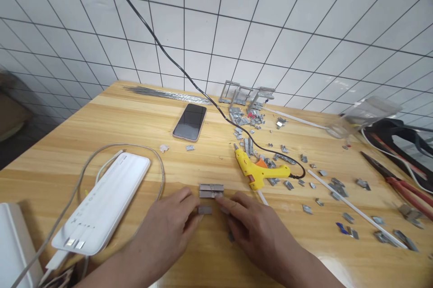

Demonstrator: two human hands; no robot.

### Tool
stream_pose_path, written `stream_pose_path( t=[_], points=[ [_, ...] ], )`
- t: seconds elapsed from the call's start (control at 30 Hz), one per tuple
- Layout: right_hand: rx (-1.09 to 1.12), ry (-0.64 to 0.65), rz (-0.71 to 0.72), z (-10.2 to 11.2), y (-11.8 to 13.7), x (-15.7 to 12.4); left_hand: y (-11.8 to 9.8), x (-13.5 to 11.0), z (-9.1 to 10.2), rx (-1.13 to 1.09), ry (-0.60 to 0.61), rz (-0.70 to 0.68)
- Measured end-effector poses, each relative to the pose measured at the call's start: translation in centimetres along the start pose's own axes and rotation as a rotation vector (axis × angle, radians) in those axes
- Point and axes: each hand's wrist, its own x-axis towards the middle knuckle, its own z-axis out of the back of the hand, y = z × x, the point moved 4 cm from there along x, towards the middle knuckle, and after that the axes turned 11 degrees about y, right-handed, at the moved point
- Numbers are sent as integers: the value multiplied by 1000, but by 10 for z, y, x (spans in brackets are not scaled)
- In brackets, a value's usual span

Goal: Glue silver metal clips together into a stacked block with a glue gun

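Note:
In the middle foreground, my left hand (176, 216) is closed in a pinch on a small grey metal piece (205, 210) that sticks out to the right of the fingertips. Just beyond it, a wider grey metal piece (211, 187) with a lengthwise groove lies flat on the table. My right hand (252, 218) has its fingers drawn together, the fingertips at the lower right edge of that grooved piece. Whatever is between those fingers is hidden. A small dark piece (231, 236) shows under the right hand.
A yellow glue gun (259, 171) with a black cord (176, 65) lies beyond my right hand. Scattered grey metal pieces (335, 189) and red-handled pliers (402, 184) are on the right. A phone (190, 122), white power strip (104, 202) and metal frames (252, 94) also occupy the table.

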Motion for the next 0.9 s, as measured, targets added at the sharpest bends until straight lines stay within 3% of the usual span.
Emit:
stream_pose_path(
  t=[0.27,0.9],
  points=[
    [-19,-42,-106,2,-2,-1,2,1,-1,-15,28,10],
    [56,-87,20,-5,3,12,0,4,-1,20,12,-11]
  ],
)
